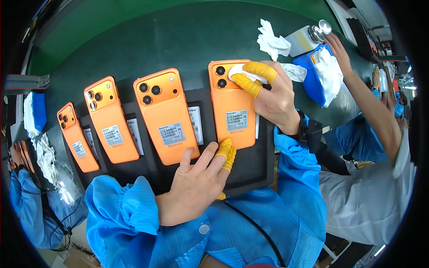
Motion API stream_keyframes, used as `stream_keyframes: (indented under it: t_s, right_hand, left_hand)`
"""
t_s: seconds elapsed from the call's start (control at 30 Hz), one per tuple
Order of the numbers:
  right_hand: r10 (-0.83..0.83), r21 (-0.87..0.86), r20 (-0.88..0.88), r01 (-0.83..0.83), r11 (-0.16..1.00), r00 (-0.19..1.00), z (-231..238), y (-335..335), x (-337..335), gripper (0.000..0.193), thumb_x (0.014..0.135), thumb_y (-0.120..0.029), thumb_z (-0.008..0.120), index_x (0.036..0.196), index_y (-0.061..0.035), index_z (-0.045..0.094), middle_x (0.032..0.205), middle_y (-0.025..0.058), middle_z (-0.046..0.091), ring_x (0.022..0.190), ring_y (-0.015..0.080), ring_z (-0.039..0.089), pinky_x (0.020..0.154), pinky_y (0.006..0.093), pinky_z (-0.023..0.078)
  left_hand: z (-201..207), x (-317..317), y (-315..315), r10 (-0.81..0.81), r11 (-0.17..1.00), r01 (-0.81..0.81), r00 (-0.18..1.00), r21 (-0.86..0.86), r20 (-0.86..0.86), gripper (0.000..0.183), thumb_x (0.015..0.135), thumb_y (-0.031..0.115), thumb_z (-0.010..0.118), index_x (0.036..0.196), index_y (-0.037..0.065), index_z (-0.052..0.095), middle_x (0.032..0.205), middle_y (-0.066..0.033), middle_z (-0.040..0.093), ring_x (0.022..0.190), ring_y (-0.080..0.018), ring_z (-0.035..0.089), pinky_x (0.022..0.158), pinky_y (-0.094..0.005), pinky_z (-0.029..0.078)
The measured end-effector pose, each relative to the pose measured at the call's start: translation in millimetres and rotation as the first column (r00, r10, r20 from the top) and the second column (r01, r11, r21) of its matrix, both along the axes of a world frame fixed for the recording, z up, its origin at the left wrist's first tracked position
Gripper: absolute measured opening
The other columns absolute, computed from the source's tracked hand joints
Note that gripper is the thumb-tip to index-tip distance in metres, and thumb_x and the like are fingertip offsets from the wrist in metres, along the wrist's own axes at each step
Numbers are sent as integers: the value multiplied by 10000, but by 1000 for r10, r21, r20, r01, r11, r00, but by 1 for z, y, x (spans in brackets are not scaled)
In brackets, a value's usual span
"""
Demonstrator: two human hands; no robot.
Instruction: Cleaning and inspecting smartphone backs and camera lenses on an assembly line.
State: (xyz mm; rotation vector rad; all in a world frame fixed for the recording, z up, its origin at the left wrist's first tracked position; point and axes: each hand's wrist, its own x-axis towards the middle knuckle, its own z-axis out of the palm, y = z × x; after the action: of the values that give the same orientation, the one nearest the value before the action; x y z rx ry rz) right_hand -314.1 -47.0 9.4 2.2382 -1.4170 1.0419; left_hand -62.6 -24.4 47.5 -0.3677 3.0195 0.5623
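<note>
Several orange phones lie back up in a row. At the right end, one phone (233, 100) has two visible black camera lenses and a grey label. My right hand (278, 96), with yellow finger cots on two fingers, pinches a folded white wipe (241, 73) against this phone's camera area. My left hand (194, 183) lies at its lower edge, fingers stretched and apart, two cot-covered fingertips touching the phone. The hand's outer fingers reach the bottom corner of the neighbouring phone (166, 118). Further left lie another phone (111, 120) and a smaller-looking one (77, 138).
A black tray (263, 165) sits beneath the phones, with white labelled cards (195, 123) between them. Behind right are a blue bin (313, 82) of white wipes, a bottle with a metal top (304, 41) and a crumpled wipe (271, 41). A co-worker's hand (338, 53) is beside the bin.
</note>
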Motion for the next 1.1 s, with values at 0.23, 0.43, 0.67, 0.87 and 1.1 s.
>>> stream_keyframes:
  t_s: [0.23,0.43,0.67,0.87,1.1]
  right_hand:
    - [3,-11,-21,-3,1000,1000,1,7,-6,288,555,-37,684,836,-56,741,932,101,640,792,256,606,575,314,510]
    - [7,9,-29,-6,1000,1000,-1,3,-3,273,542,-40,709,812,-56,741,929,101,640,793,253,606,578,315,510]
    - [14,28,-18,-13,1000,1000,2,6,-8,261,559,-40,720,819,-47,743,910,108,643,793,253,607,583,318,510]
    - [-69,22,-22,70,997,997,2,5,-13,257,577,-5,716,831,-37,747,914,122,651,808,251,610,600,314,514]
    - [-170,-4,-26,170,985,985,3,10,-15,285,567,26,689,840,-32,748,922,130,649,778,242,601,595,317,509]
  left_hand:
    - [0,-1,0,-14,1000,14,1000,-20,0,293,769,142,603,1037,32,640,1173,-140,495,1235,-284,373,919,-511,221]
    - [1,-1,-1,-12,1000,13,1000,-13,16,271,791,134,586,1033,25,642,1157,-146,496,1231,-286,370,904,-515,224]
    - [0,0,-1,-19,1000,19,1000,-18,24,269,799,132,583,1039,27,642,1142,-140,497,1233,-284,363,905,-515,223]
    - [1,0,-2,-32,999,33,999,-37,24,281,801,141,591,1054,33,645,1138,-134,496,1238,-285,356,928,-515,205]
    - [4,-2,-1,-27,1000,27,998,-1,52,390,748,255,697,1062,30,643,1167,-129,485,1246,-284,341,954,-525,176]
